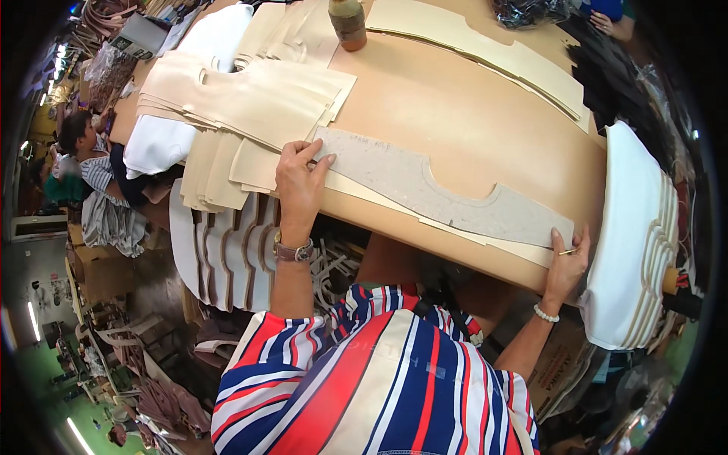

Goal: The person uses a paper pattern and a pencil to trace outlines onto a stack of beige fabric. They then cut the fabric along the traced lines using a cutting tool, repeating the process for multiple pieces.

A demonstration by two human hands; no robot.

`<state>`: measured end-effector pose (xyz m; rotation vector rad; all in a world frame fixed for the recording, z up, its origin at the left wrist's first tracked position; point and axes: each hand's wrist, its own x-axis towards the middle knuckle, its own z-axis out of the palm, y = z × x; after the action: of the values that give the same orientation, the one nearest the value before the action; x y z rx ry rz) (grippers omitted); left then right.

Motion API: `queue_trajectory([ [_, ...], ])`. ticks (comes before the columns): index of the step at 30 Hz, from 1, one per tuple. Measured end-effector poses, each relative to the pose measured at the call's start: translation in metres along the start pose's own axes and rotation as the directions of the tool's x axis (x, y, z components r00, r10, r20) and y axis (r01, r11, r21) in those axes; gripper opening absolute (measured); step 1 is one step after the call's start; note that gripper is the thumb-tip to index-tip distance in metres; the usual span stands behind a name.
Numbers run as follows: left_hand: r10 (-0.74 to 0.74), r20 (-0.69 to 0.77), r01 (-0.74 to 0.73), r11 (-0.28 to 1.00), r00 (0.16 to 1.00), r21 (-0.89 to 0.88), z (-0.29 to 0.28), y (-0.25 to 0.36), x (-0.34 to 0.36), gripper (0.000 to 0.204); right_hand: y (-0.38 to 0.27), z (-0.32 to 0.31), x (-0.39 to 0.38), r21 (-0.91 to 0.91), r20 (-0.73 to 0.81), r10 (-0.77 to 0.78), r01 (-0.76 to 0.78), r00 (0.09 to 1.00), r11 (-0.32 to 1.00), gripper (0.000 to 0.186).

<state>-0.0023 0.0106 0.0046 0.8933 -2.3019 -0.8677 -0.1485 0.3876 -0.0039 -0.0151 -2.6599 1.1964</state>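
Note:
A grey cardboard pattern template [409, 168] with a curved notch lies along the table's near edge, on top of a cream leather-like sheet [364, 196]. My left hand [302, 182] is closed at the template's left end, thumb and fingers gripping its edge. At the opposite end, my right hand [567, 265] has its thumb against the template's corner. A thin gold-coloured pen-like tool [567, 252] sticks out between its bent fingers. Part of the cream sheet is hidden under the template.
Cut cream pieces [250, 98] are stacked at left, with more cream strips [485, 49] at the far side. An amber-brown jar [349, 26] stands between them. White padded pieces [629, 235] hang at the right edge. A person [95, 159] sits far left; another person's hand [603, 23] shows at top right.

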Motion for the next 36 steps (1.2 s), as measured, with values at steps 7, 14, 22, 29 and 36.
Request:
queue_trajectory([
  [7, 0.149, 0.037, -0.153, 0.968, 0.988, 0.198, 0.002, -0.002, 0.002, 0.029, -0.009, 0.001, -0.004, 0.026, -0.035, -0.028, 0.029, 0.999, 0.999, 0.064],
  [14, 0.161, 0.016, -0.161, 0.971, 0.987, 0.178, 0.004, 0.001, -0.005, 0.028, -0.006, -0.001, -0.001, -0.088, -0.046, -0.063, 0.059, 0.997, 0.994, 0.061],
  [22, 0.182, -0.119, -0.166, 0.976, 0.976, 0.138, 0.014, -0.003, -0.013, 0.026, -0.011, 0.001, -0.008, -0.021, -0.062, -0.013, 0.012, 0.998, 1.000, 0.059],
  [29, 0.168, -0.102, -0.151, 0.977, 0.981, 0.152, 0.011, 0.006, -0.021, 0.025, 0.006, -0.005, -0.007, -0.074, -0.080, -0.021, 0.016, 0.997, 0.997, 0.063],
  [36, 0.101, -0.134, -0.090, 0.993, 0.986, 0.081, 0.009, 0.011, -0.021, 0.025, 0.004, -0.005, -0.008, -0.142, -0.117, -0.067, 0.050, 0.991, 0.989, 0.062],
])
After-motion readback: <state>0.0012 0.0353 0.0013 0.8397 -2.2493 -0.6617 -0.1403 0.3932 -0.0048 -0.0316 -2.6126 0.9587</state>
